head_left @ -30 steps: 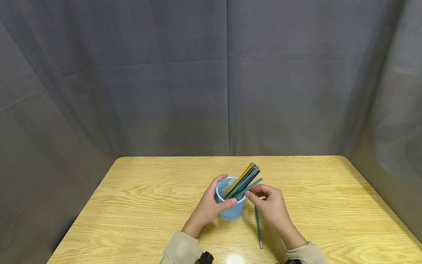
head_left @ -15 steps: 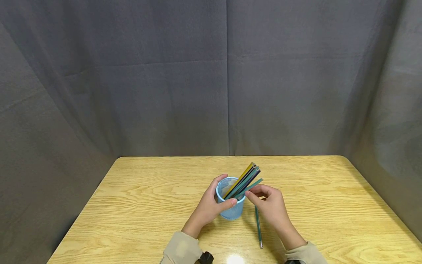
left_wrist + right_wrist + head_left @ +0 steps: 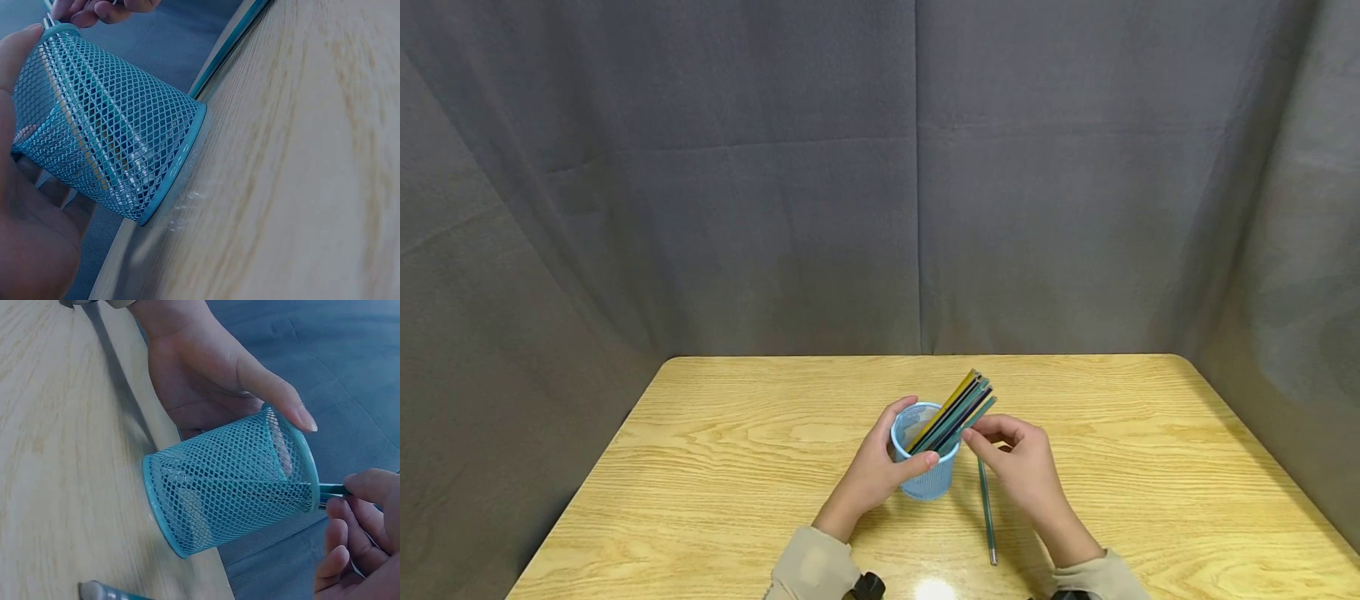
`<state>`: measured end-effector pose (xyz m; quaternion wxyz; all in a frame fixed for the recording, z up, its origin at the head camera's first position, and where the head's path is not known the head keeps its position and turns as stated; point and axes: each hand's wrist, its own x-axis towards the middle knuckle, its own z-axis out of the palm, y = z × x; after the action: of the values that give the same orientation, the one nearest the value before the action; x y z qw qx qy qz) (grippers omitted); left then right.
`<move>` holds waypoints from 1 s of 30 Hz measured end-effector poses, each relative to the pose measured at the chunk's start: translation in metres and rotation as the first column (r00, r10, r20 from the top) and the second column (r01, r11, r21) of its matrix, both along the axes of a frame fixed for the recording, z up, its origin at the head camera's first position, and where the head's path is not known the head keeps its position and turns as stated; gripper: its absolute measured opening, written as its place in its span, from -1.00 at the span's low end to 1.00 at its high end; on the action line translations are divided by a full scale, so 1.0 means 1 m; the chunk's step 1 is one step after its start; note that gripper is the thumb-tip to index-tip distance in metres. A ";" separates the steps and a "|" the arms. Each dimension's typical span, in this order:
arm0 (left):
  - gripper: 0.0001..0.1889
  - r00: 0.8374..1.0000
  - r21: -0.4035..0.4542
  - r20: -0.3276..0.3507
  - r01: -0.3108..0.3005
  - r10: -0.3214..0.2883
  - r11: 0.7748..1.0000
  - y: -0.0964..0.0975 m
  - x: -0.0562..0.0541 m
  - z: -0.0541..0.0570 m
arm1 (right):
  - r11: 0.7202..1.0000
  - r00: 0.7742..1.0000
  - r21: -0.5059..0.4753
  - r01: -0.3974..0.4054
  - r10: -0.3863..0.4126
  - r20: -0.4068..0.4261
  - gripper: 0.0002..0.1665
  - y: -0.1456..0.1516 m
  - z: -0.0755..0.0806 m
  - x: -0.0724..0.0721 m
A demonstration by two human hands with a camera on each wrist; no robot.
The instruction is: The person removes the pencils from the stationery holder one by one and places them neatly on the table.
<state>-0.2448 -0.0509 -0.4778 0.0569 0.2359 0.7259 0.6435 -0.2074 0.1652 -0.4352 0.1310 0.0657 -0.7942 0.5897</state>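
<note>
A light-blue mesh pencil cup (image 3: 927, 483) stands at the middle of the table, gripped by my left hand (image 3: 874, 471), thumb over the near rim and fingers round the far side. Several pencils (image 3: 951, 417), yellow, green and dark, lean to the right in it. At the right rim my right hand (image 3: 1018, 458) pinches a green pencil (image 3: 987, 407) between thumb and forefinger; its lower part is inside the cup. Through the mesh (image 3: 231, 478) its shaft shows in the right wrist view. The base (image 3: 181, 165) is close over the wood in the left wrist view.
Another green pencil (image 3: 988, 521) with a silver end lies on the wooden table (image 3: 737, 467), right of the cup and below my right hand. Grey curtains (image 3: 775, 208) hang behind the table and at both sides.
My right hand has shifted slightly up and right, and the pinched green pencil now leans steeper, closer to the other pencils. The left hand and the cup have hardly moved.
</note>
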 end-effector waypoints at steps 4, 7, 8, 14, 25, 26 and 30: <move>-0.20 1.000 -0.005 -0.002 -0.004 0.004 1.000 0.000 0.000 0.000 | 1.000 1.000 -0.023 -0.001 0.001 -0.006 -0.87 0.002 0.003 0.000; -0.21 1.000 -0.009 -0.003 -0.007 0.007 1.000 0.000 0.000 0.000 | 0.998 1.000 -0.060 -0.005 0.004 -0.015 -0.85 0.003 0.004 0.001; -0.21 1.000 -0.011 -0.004 -0.008 0.008 1.000 0.000 0.000 0.000 | 0.998 1.000 -0.063 -0.007 0.006 -0.020 -0.84 0.003 0.005 0.001; -0.21 1.000 -0.020 -0.006 -0.012 0.012 1.000 0.000 0.000 0.000 | 0.998 0.999 -0.064 -0.007 0.004 -0.048 -0.82 0.005 0.008 0.002; -0.21 1.000 -0.023 0.002 -0.014 0.014 1.000 0.000 -0.001 -0.001 | 0.996 0.997 -0.088 0.000 -0.006 -0.073 -0.82 0.011 0.014 0.004; -0.21 1.000 -0.022 0.002 -0.014 0.014 1.000 0.000 -0.001 -0.001 | 0.996 0.997 -0.094 0.000 -0.007 -0.073 -0.82 0.011 0.015 0.004; -0.21 1.000 -0.021 0.001 -0.014 0.014 1.000 0.000 -0.001 -0.001 | 0.994 0.997 -0.108 0.006 -0.014 -0.075 -0.83 0.011 0.017 0.005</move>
<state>-0.2453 -0.0509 -0.4789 0.0553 0.2298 0.7343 0.6363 -0.2022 0.1760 -0.4185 0.1670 0.0768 -0.7561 0.6282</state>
